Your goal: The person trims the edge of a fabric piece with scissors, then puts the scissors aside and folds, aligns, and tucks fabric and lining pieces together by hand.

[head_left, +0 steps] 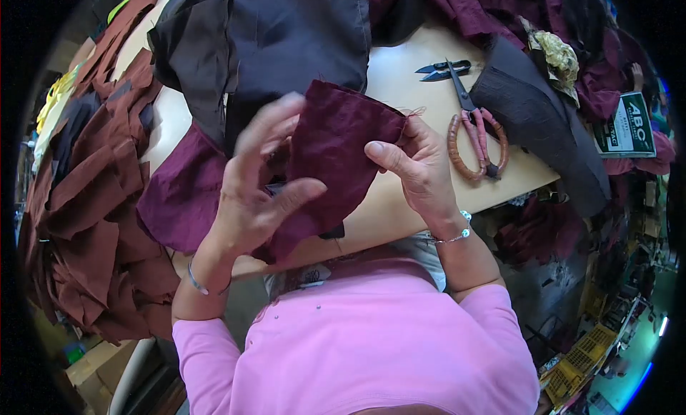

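A maroon piece of fabric (pixel 339 140) with frayed top threads hangs in front of me, its lower part running down toward the table edge. My right hand (pixel 418 165) pinches its upper right corner between thumb and fingers. At the left side of the cloth, my left hand (pixel 250 176) has its thumb and fingers spread apart; the fingertips are blurred by motion. More maroon cloth (pixel 182 190) lies under my left wrist. Behind the hands is a large dark grey fabric piece (pixel 293 51).
Scissors with wrapped handles (pixel 475 126) and black thread snips (pixel 444 71) lie right of my hands. Brown fabric pieces (pixel 100 222) are heaped at the left. A dark fabric strip (pixel 536 122) hangs over the table edge (pixel 514 190) near a green-and-white box (pixel 630 127).
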A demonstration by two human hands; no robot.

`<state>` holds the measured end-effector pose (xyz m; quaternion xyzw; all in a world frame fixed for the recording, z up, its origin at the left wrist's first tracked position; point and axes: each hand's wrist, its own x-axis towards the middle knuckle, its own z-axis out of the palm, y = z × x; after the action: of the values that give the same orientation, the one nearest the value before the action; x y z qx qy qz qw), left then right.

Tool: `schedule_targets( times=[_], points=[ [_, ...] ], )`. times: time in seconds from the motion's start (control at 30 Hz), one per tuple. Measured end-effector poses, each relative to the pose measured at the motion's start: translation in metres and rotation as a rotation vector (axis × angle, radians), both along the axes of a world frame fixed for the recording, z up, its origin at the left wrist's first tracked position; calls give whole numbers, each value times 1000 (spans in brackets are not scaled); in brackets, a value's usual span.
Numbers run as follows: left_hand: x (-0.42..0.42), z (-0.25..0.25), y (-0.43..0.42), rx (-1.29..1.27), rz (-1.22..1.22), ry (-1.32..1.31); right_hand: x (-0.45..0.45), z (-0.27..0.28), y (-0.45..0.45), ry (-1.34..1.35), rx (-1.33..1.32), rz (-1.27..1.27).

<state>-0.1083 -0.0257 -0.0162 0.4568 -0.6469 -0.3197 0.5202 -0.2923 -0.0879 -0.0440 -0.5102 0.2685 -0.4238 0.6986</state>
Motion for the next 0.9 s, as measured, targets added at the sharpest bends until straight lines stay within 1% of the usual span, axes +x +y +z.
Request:
schedule_targets(
  times=[0.03,0.07,0.13,0.23,0.33,0.37,0.47,0.53,0.6,0.7,0.8,0.83,0.9],
  points=[
    [2,5,-1,-126,-34,-149,1,0,2,-5,6,3],
    [4,15,-6,-99,-155,-318,4,1,4,-40,6,-20],
    [5,8,-4,167,-180,-193,9,2,9,-108,3,-66],
    [3,13,-3,258,-193,-161,2,-6,12,-197,66,-35],
    [9,8,1,313,-255,-152,-5,-8,22,-114,104,60],
    [9,9,2,329,-282,-159,-10,-9,25,-2,75,86],
    [9,6,11,375,-277,-218,-34,-1,21,525,-406,-88],
    [10,5,15,396,-247,-172,-63,-4,5,984,-719,-372],
    [17,8,18,429,-256,-183,-86,-6,-14,1459,-1138,-548],
    [21,5,22,498,-261,-77,-107,-22,-23,1542,-901,-501],
    [17,5,21,357,-293,-6,-119,-18,-31,1507,-776,-391],
    [17,6,21,357,-275,-13,-122,-14,-34,1495,-687,-327],
    [16,9,21,358,-239,-26,-136,-9,-36,1203,-412,-293]
  ],
)
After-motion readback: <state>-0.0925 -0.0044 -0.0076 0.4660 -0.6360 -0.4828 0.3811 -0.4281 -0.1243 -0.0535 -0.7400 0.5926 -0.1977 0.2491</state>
